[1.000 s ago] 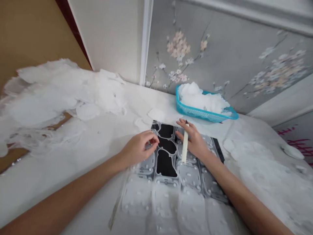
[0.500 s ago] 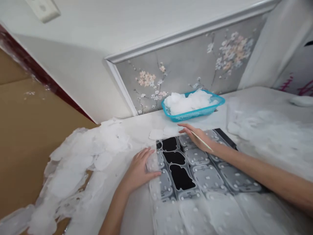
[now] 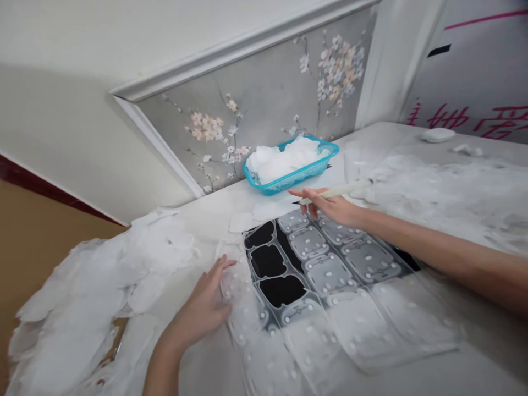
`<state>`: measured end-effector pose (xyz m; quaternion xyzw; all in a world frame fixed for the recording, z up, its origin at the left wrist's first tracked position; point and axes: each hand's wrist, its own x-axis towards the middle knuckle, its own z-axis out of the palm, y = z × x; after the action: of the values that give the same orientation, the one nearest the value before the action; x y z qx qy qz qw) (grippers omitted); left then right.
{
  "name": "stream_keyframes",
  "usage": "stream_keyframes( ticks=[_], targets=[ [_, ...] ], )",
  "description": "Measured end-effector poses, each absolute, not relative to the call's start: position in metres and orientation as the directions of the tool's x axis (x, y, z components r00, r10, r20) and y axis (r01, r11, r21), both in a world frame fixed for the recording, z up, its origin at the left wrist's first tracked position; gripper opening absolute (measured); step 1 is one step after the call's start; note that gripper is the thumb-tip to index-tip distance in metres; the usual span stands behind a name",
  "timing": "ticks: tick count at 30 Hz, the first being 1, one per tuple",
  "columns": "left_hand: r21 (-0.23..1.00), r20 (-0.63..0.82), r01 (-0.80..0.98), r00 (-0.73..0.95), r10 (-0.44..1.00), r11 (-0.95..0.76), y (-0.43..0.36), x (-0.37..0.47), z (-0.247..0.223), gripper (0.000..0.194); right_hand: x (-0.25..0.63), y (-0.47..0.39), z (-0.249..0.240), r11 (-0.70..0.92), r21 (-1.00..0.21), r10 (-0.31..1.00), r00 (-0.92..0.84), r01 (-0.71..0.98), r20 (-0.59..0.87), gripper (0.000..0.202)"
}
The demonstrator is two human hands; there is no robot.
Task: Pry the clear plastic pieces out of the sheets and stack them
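- Two bare hands now stand wider apart: a second ago the left hand had its fingertips drawn together over the black cut-outs, and now its fingers are spread beside the left edge of the work, toward nine o'clock.
- The translucent plastic sheet of rounded, dotted panels lies on the counter between the hands, running toward six o'clock. Its left strip seems to have shifted toward nine o'clock off the flat black backing, and a long dark gap shows beside the cut-outs.
- The left grip is apart and appears to hold nothing; whether a fingertip touches the film I cannot tell.
- The right grip is closed around a slim pale stick-like tool, which has swung from crossing the hand to lying nearly level, dark tip toward nine o'clock, at the sheet's far edge.
- As I judge it, the sheet and backing no longer line up on the left, and the tool is in hand but not at the cut-outs.
- A blue plastic lattice basket of white material sits at twelve o'clock; a heap of translucent white pieces lies at nine.
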<state>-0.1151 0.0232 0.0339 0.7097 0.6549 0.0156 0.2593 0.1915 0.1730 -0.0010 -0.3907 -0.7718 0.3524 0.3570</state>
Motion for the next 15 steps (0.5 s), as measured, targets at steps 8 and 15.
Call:
stream_keyframes(
  ticks=[8, 15],
  targets=[
    [0.371, -0.165, 0.871, 0.403, 0.9, -0.322, 0.019, -0.009, -0.003, 0.054, 0.189, 0.183, -0.019, 0.287, -0.947, 0.814, -0.558, 0.147, 0.16, 0.027],
    [0.403, -0.389, 0.86, 0.47, 0.792, -0.313, 0.023, -0.027, 0.016, 0.05, 0.202, 0.187, -0.024, 0.25, -0.953, 0.775, -0.626, 0.173, 0.09, 0.017]
  ],
)
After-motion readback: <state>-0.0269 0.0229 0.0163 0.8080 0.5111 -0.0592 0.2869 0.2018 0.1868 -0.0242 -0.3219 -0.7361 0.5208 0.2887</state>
